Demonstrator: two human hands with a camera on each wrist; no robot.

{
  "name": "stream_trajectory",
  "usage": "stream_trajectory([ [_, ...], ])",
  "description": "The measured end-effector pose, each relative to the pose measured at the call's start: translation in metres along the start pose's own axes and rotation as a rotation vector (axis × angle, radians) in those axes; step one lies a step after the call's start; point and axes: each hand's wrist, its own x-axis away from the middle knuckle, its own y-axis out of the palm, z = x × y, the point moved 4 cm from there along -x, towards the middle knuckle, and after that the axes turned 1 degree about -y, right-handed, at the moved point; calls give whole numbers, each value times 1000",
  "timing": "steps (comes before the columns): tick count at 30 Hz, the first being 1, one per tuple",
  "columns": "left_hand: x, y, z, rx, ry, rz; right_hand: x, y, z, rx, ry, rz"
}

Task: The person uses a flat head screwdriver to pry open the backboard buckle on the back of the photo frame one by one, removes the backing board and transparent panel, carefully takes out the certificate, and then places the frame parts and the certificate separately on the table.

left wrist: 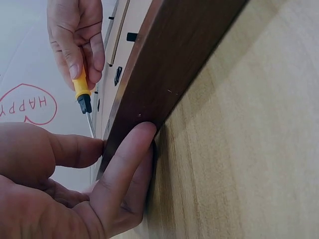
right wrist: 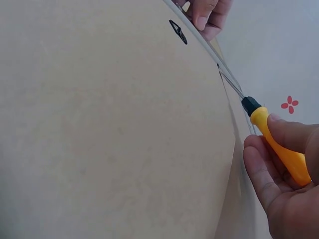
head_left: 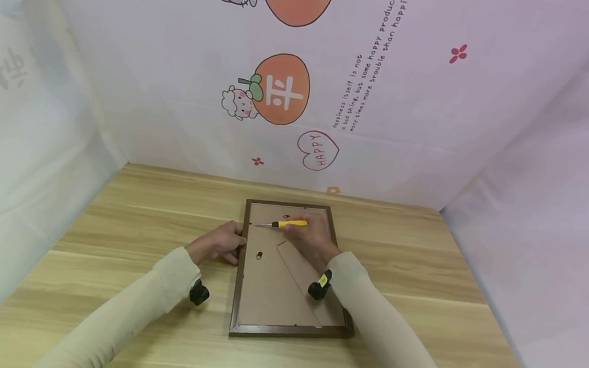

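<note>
A brown picture frame (head_left: 262, 294) lies face down on the table, its beige backing board and slanted stand leg (head_left: 305, 280) upward. My left hand (head_left: 226, 240) grips its left side; in the left wrist view the thumb is at the rim's upper edge and the fingers press the outer side (left wrist: 172, 59). In my right hand (head_left: 312, 237) is a yellow-handled screwdriver (head_left: 294, 223), held above the board. Its thin metal shaft points left, the tip close to a small black tab (head_left: 250, 223) at the frame's inner edge. The right wrist view shows thumb and fingers round the handle (right wrist: 284, 149).
Two black hanging hooks (head_left: 259, 255) sit on the backing, with several small tabs along the rim. The wood-grain table (head_left: 134, 242) extends on both sides. White sheets with printed cartoons (head_left: 282, 90) rise behind it and at the sides.
</note>
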Motion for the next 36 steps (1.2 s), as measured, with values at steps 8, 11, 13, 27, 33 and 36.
stream_trajectory([
  [8,-2,0,-3,22,2,22,-3,5,-1,-3,-16,-4],
  [11,-2,-1,-3,27,6,18,-4,6,-1,-30,-15,-17],
  [13,-2,-1,-3,24,11,17,-5,7,-1,-47,-14,-25],
  [27,-5,-2,-3,-4,11,67,-14,4,1,47,4,-91],
  [33,-3,-2,-2,-7,21,71,-19,6,4,15,34,-96],
  [36,-4,-2,-1,-17,31,74,-21,5,6,4,45,-105],
])
